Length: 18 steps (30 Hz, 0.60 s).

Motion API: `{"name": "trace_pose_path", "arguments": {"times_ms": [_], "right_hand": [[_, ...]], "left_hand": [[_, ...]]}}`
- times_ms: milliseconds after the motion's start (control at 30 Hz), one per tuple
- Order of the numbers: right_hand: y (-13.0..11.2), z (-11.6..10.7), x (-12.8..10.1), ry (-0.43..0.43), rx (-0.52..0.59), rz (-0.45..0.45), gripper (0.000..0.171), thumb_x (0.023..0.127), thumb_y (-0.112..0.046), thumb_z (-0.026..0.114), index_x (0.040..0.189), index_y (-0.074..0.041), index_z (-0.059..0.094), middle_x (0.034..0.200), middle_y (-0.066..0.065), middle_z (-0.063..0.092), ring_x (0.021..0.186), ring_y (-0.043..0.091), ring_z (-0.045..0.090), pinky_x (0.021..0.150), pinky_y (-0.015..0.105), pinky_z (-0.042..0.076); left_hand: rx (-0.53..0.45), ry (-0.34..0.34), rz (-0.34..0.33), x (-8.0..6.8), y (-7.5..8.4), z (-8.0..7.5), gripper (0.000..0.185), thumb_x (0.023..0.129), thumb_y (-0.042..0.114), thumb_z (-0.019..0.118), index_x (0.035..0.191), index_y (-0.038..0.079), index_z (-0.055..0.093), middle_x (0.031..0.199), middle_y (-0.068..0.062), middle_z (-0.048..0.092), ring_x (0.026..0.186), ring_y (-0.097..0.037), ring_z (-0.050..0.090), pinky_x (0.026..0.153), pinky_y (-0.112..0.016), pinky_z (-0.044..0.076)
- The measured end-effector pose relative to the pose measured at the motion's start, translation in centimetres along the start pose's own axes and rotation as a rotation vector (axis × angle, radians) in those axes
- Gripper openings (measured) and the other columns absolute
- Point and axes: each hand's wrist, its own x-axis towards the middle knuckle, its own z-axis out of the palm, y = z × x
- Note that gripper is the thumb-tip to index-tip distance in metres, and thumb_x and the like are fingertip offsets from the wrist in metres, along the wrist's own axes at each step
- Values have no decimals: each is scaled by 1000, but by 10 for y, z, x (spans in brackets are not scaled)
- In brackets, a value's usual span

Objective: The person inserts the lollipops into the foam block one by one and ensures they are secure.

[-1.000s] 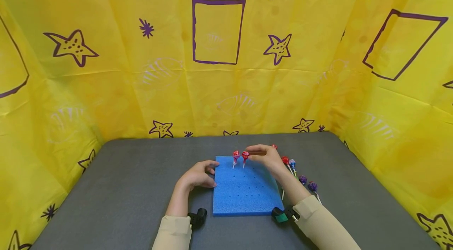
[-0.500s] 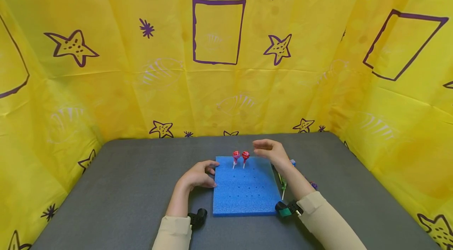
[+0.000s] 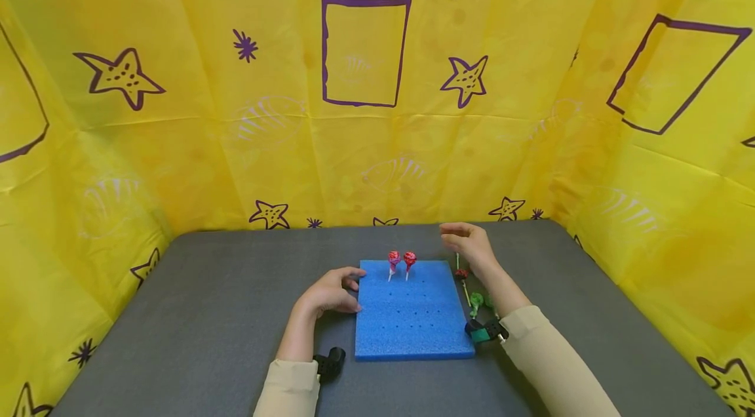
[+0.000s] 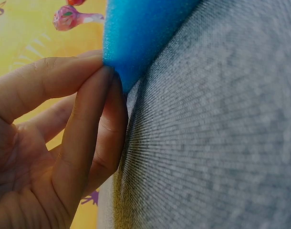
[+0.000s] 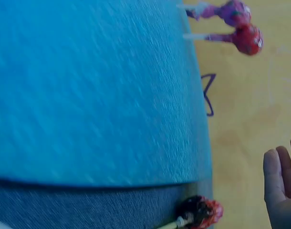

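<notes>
Right hand (image 3: 468, 245) has lifted off two red lollipops (image 3: 401, 259).

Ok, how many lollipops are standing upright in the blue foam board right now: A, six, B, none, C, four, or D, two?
D: two red lollipops stand side by side in the far row of the blue foam board, and the rest of its holes show nothing in them.
</notes>
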Motion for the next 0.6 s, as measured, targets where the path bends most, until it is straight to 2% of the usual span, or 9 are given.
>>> {"name": "trace_pose_path", "arguments": {"times_ms": [167,400,500,600], "right_hand": [[3,-6,8,43,21,32,39,94,-9,62,131,3,60,132,27,60,118,35,63,103,45,52],[5,-12,19,104,-14,69,39,94,-8,62,131,4,59,131,26,61,99,16,69,101,43,53],[3,-12,22,119,-11,89,40,94,-8,61,132,4,59,134,26,59,105,27,68,104,46,51],[1,-12,23,133,-9,111,40,95,-9,59,133,3,58,136,27,57,122,39,59,107,48,48]], "left_hand": [[0,-3,-7,0,0,0,70,72,-7,79,136,10,57,109,-14,57,78,-20,62,70,-33,60],[7,1,-17,2,0,0,70,72,-7,79,135,11,57,110,-14,57,79,-20,62,71,-32,60],[4,2,-15,2,0,0,70,72,-7,79,135,11,57,110,-14,58,78,-20,62,71,-32,60],[1,0,-9,1,-1,0,70,72,-7,78,136,11,57,110,-14,57,78,-20,62,71,-33,61]]}}
